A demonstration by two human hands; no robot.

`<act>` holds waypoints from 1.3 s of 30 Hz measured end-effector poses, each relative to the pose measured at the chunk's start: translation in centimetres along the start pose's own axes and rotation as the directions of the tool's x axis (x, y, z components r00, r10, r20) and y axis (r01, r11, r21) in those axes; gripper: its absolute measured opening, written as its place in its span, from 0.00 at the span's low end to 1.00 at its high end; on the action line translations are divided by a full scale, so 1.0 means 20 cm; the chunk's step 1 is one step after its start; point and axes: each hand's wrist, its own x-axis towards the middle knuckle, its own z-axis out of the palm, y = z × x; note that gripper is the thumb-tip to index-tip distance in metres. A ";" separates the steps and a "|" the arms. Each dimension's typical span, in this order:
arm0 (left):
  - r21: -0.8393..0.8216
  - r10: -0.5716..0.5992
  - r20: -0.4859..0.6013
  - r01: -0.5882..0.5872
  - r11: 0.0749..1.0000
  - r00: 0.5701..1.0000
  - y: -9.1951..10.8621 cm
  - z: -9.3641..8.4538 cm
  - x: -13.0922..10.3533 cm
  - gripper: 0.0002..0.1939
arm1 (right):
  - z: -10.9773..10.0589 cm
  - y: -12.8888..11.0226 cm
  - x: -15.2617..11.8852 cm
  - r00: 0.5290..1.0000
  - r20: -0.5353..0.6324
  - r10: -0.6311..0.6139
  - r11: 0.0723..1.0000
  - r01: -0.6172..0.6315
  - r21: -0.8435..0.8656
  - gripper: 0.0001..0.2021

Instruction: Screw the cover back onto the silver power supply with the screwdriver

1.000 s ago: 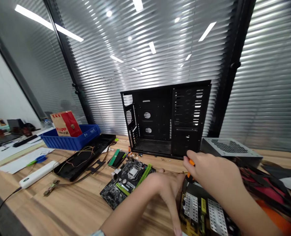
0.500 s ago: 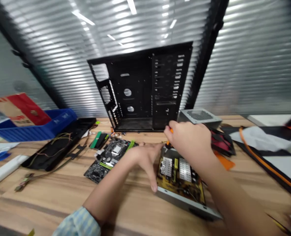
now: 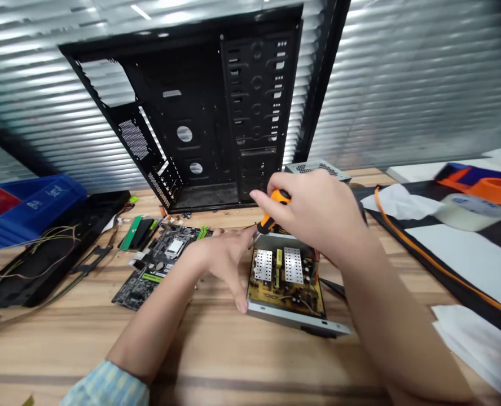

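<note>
An opened computer power supply (image 3: pixel 293 320) lies on the wooden table, its brown circuit board and two perforated silver heat sinks facing up. My left hand (image 3: pixel 222 256) grips its left side, thumb at the front corner and fingers toward the back corner. In my right hand (image 3: pixel 318 211) is an orange and black screwdriver (image 3: pixel 271 215). The tool slants down to the left, its tip at the back left corner of the metal housing, close to my left fingers. Exactly what the tip touches is too small to tell.
Left of my hands lies a motherboard (image 3: pixel 161 259). A black computer case (image 3: pixel 203 73) stands behind, before a slatted blind. Farther left are a black panel (image 3: pixel 43 248) and a blue bin (image 3: pixel 51 206). Papers, tape (image 3: pixel 470 211) and an orange cable (image 3: pixel 407 242) lie right.
The view has shifted, so the case looks larger and the table items sit farther left. My right hand has opened up around the screwdriver, showing more of its handle. My left hand keeps its hold.
</note>
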 end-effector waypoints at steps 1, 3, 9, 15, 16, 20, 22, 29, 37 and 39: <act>0.000 0.008 -0.002 -0.008 1.000 1.000 0.00 0.00 0.00 0.78 | -0.02 0.01 -0.01 0.999 -0.044 -0.005 1.000 0.006 0.021 0.21; 0.006 0.031 -0.010 -0.031 0.999 0.999 -0.01 0.00 -0.01 0.78 | -0.05 0.03 -0.02 0.990 -0.141 -0.009 0.998 0.019 0.068 0.18; -0.055 0.113 -0.159 -0.123 0.991 0.981 -0.01 -0.03 -0.08 0.66 | -0.12 0.06 -0.06 0.921 -0.370 -0.120 0.956 0.208 0.207 0.13; -0.171 0.257 -0.388 -0.344 0.923 0.885 0.07 -0.09 -0.10 0.25 | -0.11 0.04 -0.06 0.933 -0.313 -0.175 0.966 0.225 0.131 0.14; -0.180 0.269 -0.410 -0.367 0.913 0.871 0.08 -0.09 -0.10 0.23 | -0.10 0.04 -0.06 0.940 -0.291 -0.178 0.968 0.219 0.118 0.14; -0.228 0.302 -0.487 -0.453 0.862 0.819 0.09 -0.08 -0.10 0.19 | -0.08 0.04 -0.05 0.937 -0.281 -0.209 0.962 0.249 0.115 0.15; -0.253 0.306 -0.521 -0.487 0.836 0.797 0.09 -0.07 -0.10 0.18 | -0.07 0.04 -0.05 0.914 -0.325 -0.245 0.945 0.299 0.130 0.14; -0.255 0.315 -0.562 -0.522 0.814 0.765 0.09 -0.07 -0.09 0.18 | -0.04 0.05 -0.04 0.871 -0.396 -0.290 0.924 0.363 0.121 0.12; -0.261 0.335 -0.602 -0.575 0.776 0.725 0.09 -0.06 -0.10 0.20 | -0.03 0.05 -0.04 0.860 -0.398 -0.320 0.913 0.392 0.114 0.12; -0.261 0.346 -0.605 -0.589 0.765 0.717 0.09 -0.06 -0.10 0.19 | -0.03 0.05 -0.04 0.859 -0.399 -0.322 0.915 0.391 0.103 0.11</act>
